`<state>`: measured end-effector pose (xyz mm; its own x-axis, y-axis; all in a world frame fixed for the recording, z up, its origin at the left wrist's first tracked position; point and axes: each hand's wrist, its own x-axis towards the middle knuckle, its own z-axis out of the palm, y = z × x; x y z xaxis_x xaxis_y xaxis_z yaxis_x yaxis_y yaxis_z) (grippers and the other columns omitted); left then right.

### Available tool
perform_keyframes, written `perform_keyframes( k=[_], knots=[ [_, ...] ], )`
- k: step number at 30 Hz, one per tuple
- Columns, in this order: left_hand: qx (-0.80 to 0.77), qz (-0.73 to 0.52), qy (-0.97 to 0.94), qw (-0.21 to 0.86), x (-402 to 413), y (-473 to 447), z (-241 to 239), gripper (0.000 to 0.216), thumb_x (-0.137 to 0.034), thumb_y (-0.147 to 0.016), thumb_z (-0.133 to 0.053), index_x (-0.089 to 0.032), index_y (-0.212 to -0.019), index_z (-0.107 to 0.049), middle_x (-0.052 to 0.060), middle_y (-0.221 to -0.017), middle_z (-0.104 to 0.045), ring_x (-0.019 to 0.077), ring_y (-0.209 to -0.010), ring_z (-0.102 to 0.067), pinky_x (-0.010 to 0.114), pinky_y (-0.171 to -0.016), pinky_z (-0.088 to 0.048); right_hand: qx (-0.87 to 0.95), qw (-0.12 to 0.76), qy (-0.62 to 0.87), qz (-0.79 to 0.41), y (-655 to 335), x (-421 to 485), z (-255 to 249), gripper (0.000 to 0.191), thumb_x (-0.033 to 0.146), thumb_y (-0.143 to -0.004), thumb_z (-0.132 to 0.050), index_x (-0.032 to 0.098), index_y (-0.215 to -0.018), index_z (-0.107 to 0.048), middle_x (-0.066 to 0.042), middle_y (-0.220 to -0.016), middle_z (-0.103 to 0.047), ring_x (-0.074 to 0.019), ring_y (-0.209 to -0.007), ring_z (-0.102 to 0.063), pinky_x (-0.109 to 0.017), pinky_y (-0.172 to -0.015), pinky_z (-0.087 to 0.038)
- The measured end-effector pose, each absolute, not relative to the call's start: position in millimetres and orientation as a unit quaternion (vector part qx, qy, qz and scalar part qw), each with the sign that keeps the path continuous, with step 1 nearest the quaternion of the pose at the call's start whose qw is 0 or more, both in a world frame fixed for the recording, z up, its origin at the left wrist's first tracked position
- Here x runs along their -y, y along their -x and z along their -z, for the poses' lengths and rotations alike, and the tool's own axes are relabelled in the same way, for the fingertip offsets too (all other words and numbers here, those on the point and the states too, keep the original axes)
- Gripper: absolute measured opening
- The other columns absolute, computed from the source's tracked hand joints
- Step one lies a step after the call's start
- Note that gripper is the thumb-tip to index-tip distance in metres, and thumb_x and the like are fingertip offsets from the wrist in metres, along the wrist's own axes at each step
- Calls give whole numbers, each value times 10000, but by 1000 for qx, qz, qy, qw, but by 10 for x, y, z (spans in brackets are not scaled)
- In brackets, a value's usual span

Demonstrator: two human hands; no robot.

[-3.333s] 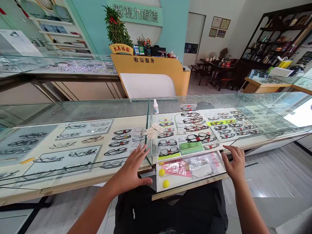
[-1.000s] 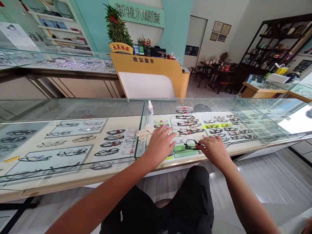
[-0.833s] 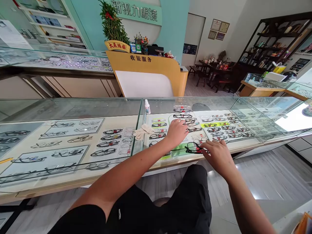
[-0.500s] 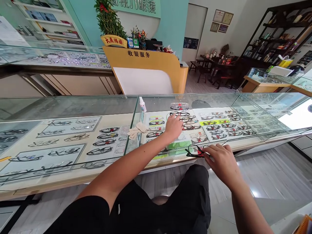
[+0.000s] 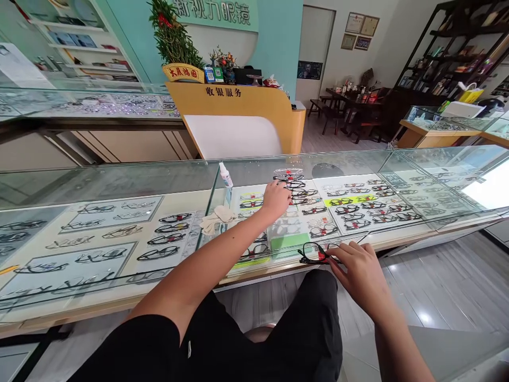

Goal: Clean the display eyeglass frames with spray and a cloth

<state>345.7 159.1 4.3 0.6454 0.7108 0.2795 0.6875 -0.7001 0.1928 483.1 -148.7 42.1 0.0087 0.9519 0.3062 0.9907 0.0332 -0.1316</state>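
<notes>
Right hand pinching red-tagged black-framed eyeglasses at the near edge of the glass-topped counter, one lens partly hidden, left hand at dark-framed eyeglasses toward the far edge, fingertips obscured, its grip impossible to tell

At the glass display case, we cannot tell whether our left hand touches a spectacle frame. Along its front, our right hand partly hides black eyeglasses.
</notes>
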Motion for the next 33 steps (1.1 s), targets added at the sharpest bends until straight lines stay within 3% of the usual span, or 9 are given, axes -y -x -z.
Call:
perform_keyframes(
  k=[9,14,16,18,20,22,24,28,33],
  knots=[
    [-400,-174,-898,59,-1771,-3576,-38,184,-221,-928,-694,-222,-935,-877,147,-1361,-724,406,-1465,-474,557,-1217,-395,693,167,698,63,-4857,1529,-392,130,218,-1057,-642,258,-1075,-765,-43,-1001,-799,-235,-876,-672,-381,-802,-306],
    [-394,-227,-884,106,-1590,-3443,-213,263,-241,-915,-718,-202,-1147,-837,157,-1432,-691,380,-1394,-543,522,-1156,-439,701,188,682,90,-4854,1427,-466,128,207,-1050,-653,246,-1097,-766,-39,-941,-785,-236,-855,-644,-375,-780,-297],
    [-389,-252,-857,224,-1385,-3289,-311,232,-298,-951,-676,-205,-1103,-826,138,-1233,-762,335,-1179,-662,471,-1018,-509,710,215,659,128,-4831,1335,-534,135,197,-1056,-653,232,-1117,-768,-37,-903,-769,-228,-832,-618,-375,-781,-302],
    [-356,-171,-805,442,-1145,-3085,-406,273,-437,-951,-696,-200,-1007,-819,109,-1045,-789,273,-933,-702,404,-851,-540,720,243,625,179,-4784,1212,-620,136,187,-1063,-651,218,-1127,-767,-29,-829,-730,-219,-798,-575,-376,-777,-302],
    [-295,-56,-692,656,-926,-2860,-490,383,-551,-900,-762,-184,-998,-810,117,-1059,-787,237,-873,-702,360,-775,-544,732,264,584,229,-4712,1067,-712,137,184,-1067,-654,212,-1143,-764,-15,-759,-679,-209,-759,-524,-376,-764,-295],
    [-244,9,-592,768,-770,-2641,-557,479,-610,-825,-844,-163,-992,-801,124,-1028,-779,202,-814,-684,324,-707,-528,749,272,542,267,-4621,909,-792,154,180,-1066,-660,207,-1185,-755,-3,-721,-638,-203,-732,-482,-377,-747,-290],
    [-223,-12,-518,826,-694,-2447,-599,513,-602,-748,-922,-155,-958,-782,93,-929,-753,163,-737,-645,292,-648,-496,769,274,497,295,-4520,745,-851,198,163,-1061,-663,201,-1239,-739,3,-706,-618,-200,-715,-459,-380,-731,-286],
    [-229,-122,-468,845,-735,-2140,-595,478,-482,-659,-1018,-150,-828,-718,21,-776,-669,94,-649,-559,230,-600,-432,808,269,415,319,-4316,418,-920,247,123,-1056,-644,210,-1274,-723,3,-708,-615,-199,-710,-469,-386,-710,-273],
    [-271,-247,-516,775,-1030,-1842,-557,505,-511,-669,-1006,-139,-904,-758,44,-822,-702,104,-691,-593,228,-606,-401,811,336,414,242,-4105,-58,-937,153,192,-1059,-624,216,-1163,-735,-12,-759,-663,-193,-725,-523,-384,-719,-302]
  ],
)
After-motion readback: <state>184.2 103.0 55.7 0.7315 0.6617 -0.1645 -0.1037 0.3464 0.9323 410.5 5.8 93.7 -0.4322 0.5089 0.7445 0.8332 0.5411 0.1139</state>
